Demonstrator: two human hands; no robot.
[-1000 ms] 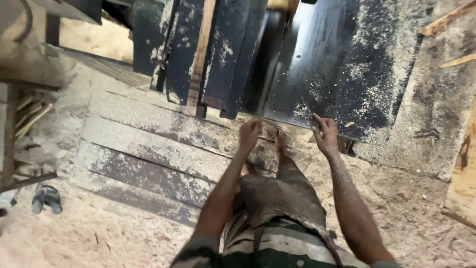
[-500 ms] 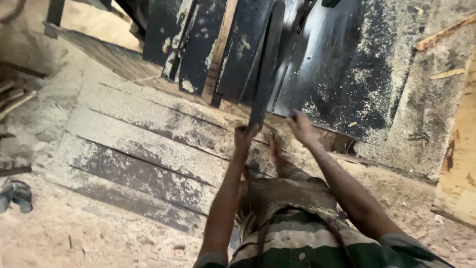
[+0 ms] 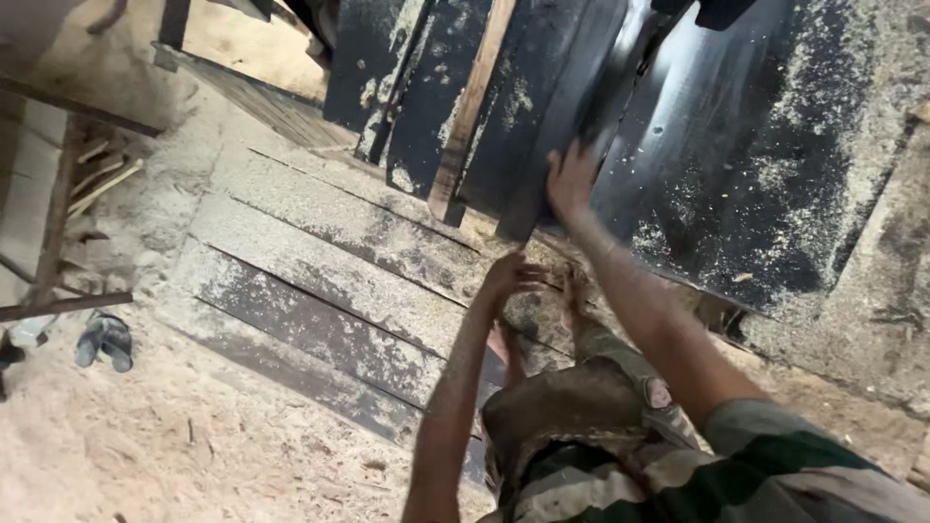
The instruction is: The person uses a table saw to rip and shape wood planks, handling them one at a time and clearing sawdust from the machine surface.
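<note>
A narrow dark plank (image 3: 554,116) leans upright among other dark boards. My right hand (image 3: 570,179) grips its edge partway up, arm stretched forward. Just below the plank's bottom end is my left hand (image 3: 509,276), fingers curled; whether it touches the plank is unclear. My bare foot (image 3: 573,292) rests on the sawdust beside that hand, with my bent knee (image 3: 572,407) below it.
A pale wooden strip (image 3: 470,107) leans left of the plank, and a wide dark sheet (image 3: 746,165) dusted with sawdust stands on the right. Flat grey boards (image 3: 320,252) lie on the ground at left. A pair of sandals (image 3: 105,339) sits on the sawdust floor (image 3: 145,436).
My right hand has climbed from the plank's foot to higher up its edge. My left hand stayed near the bottom end. The view has shifted closer and to the right.
</note>
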